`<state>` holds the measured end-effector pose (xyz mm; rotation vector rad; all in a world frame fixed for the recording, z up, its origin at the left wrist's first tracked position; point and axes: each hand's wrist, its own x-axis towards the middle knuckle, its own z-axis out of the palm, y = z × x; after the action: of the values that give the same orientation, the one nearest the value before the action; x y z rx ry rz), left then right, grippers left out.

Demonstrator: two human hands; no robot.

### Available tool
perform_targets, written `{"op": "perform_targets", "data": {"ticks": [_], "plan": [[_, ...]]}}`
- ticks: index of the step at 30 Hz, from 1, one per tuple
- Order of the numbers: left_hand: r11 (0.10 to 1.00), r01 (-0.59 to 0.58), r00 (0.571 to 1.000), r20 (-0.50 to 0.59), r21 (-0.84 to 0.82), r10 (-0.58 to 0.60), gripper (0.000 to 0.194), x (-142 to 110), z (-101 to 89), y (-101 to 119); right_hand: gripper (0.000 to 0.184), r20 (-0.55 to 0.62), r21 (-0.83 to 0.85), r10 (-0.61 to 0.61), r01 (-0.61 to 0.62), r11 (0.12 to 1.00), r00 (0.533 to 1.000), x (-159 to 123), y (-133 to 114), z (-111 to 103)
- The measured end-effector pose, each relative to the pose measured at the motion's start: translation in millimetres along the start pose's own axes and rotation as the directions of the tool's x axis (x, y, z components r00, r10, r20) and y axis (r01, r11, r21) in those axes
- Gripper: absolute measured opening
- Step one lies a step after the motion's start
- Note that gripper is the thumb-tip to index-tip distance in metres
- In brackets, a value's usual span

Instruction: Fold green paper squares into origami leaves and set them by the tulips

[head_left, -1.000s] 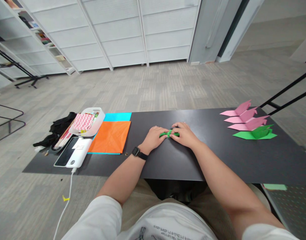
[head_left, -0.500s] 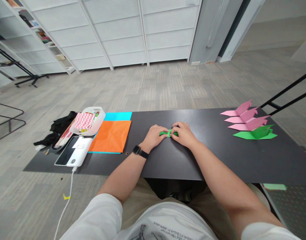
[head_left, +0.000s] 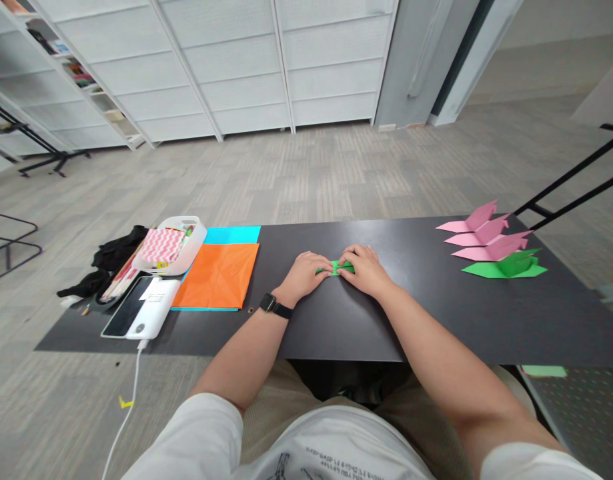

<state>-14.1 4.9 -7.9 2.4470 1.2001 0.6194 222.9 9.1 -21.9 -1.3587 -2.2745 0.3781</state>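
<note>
A small folded piece of green paper (head_left: pixel 335 268) lies on the dark table (head_left: pixel 336 327) in front of me. My left hand (head_left: pixel 306 274) holds its left end, the fingers closed and pressed down on it. On the right end sits my right hand (head_left: pixel 365 268), its thumb and fingers also closed on the paper. Both hands cover much of the paper, so its folds are only partly visible. To the right stand several folded paper birds: pink ones (head_left: pixel 491 249) and a green one (head_left: pixel 516 266).
At the left lie orange paper sheets (head_left: pixel 219 277) over blue ones (head_left: pixel 233 235). Beside them are a white basket (head_left: pixel 199 233) with a pink zigzag-patterned item, a white power bank (head_left: pixel 153 310) with a cable (head_left: pixel 131 400), a phone (head_left: pixel 126 310) and black cloth (head_left: pixel 119 250).
The fingers have shifted slightly on the green paper, showing a little more of its middle. The whole view has moved a little.
</note>
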Motion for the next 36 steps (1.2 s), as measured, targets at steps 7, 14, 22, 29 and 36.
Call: {"op": "perform_targets", "data": {"ticks": [7, 14, 22, 29, 36], "plan": [[1.0, 0.003, 1.0, 0.013, -0.002, -0.003, 0.011, 0, -0.2, -1, 0.033, -0.001, -0.041, 0.065, -0.065, 0.997, 0.998, 0, -6, 4], [1.0, 0.013, 0.999, 0.037, 0.009, -0.013, 0.012, 1, -3.5, 2, 0.047, 0.006, -0.089, 0.15, -0.149, 0.985, 0.989, -1, 2, 2], [1.0, 0.001, 0.999, 0.032, -0.007, -0.001, 0.011, 1, -1.2, -2, 0.053, 0.045, -0.121, 0.193, -0.187, 0.975, 0.98, -4, 14, -12], [1.0, 0.014, 0.999, 0.047, -0.002, -0.014, 0.012, 2, -2.7, 0, 0.055, 0.074, -0.109, 0.202, -0.194, 0.975, 0.977, -5, 23, -22], [1.0, 0.018, 0.999, 0.029, -0.004, -0.018, 0.015, 0, -2.4, 3, 0.028, -0.001, -0.028, 0.105, -0.105, 0.994, 0.994, 0, 4, -20]]}}
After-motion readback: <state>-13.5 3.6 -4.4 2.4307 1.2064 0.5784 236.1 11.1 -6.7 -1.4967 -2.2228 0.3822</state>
